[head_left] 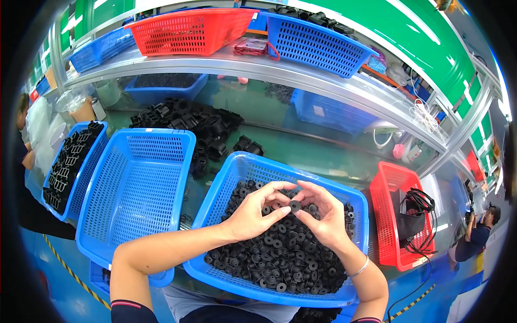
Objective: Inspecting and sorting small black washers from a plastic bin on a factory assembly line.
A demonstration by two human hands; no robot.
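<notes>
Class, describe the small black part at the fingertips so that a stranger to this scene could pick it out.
Find the large central blue basket heaped with small black parts. Above that heap, the left hand and right hand come together. The round black part with a central hole sits between the thumbs, held up while its similar neighbours lie loose below.

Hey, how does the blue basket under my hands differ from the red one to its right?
The blue basket looks larger and wider than the red basket. The blue basket holds a heap of small black round parts, while the red basket contains a tangle of black cable. Both have open tops and perforated sides.
</notes>
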